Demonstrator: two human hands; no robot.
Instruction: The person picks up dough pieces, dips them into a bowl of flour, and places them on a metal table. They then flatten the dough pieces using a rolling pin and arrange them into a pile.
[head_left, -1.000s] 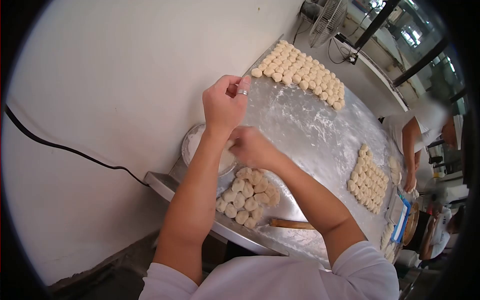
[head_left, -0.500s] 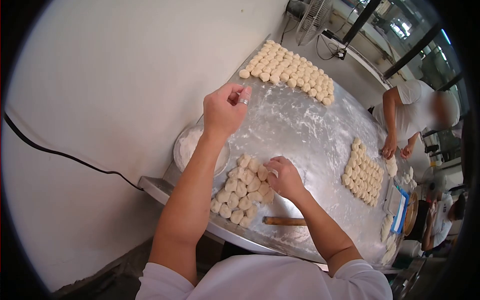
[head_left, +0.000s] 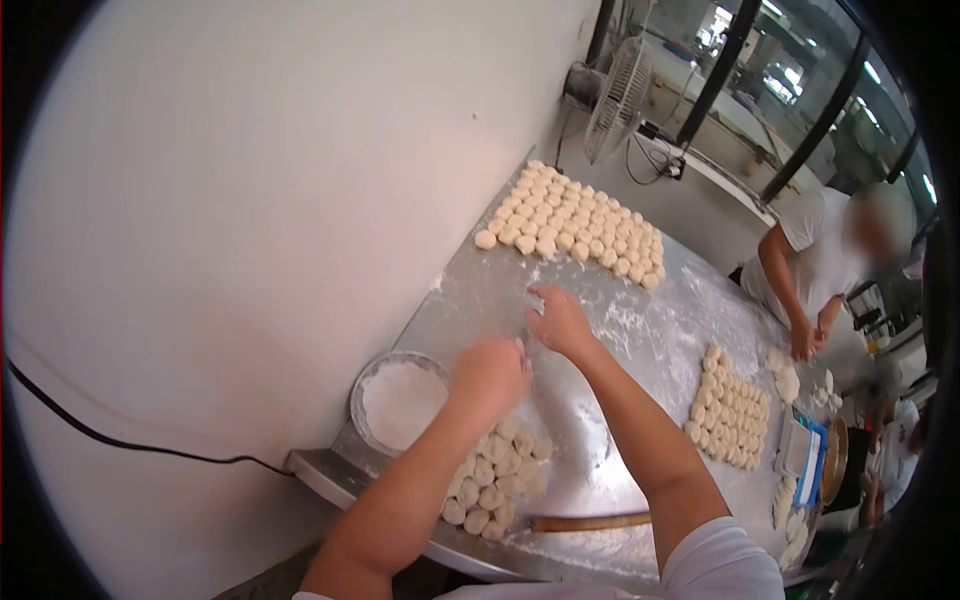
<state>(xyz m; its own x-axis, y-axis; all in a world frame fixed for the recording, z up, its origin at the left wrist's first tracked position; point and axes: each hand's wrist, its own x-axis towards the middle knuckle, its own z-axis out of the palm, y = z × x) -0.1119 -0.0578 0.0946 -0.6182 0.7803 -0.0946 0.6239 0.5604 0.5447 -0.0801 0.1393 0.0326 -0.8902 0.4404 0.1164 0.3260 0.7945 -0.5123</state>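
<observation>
Smeared by motion, my left hand [head_left: 492, 375] is over the table between the flour bowl [head_left: 358, 405] and my right hand, its fingers curled; whether they hold anything is hidden. My right hand [head_left: 560, 320] is just beyond it, above the metal table [head_left: 590, 400], thumb and forefinger apart with nothing visible between them. A cluster of floured dough pieces [head_left: 490, 497] lies near the front edge, partly behind my left forearm. Beside the cluster lies a wooden rolling pin [head_left: 590, 522].
Rows of dough balls [head_left: 575, 225] fill the table's far end by the wall. Another block of dough pieces [head_left: 730, 410] lies at the right, near a blue-edged scale [head_left: 808, 460]. A co-worker [head_left: 800, 250] stands across the table, hands together. A fan [head_left: 618, 100] stands behind.
My right hand has left the dough cluster and moved farther up the table. My left hand has come down and right, closer to it. The view has tilted upward.
</observation>
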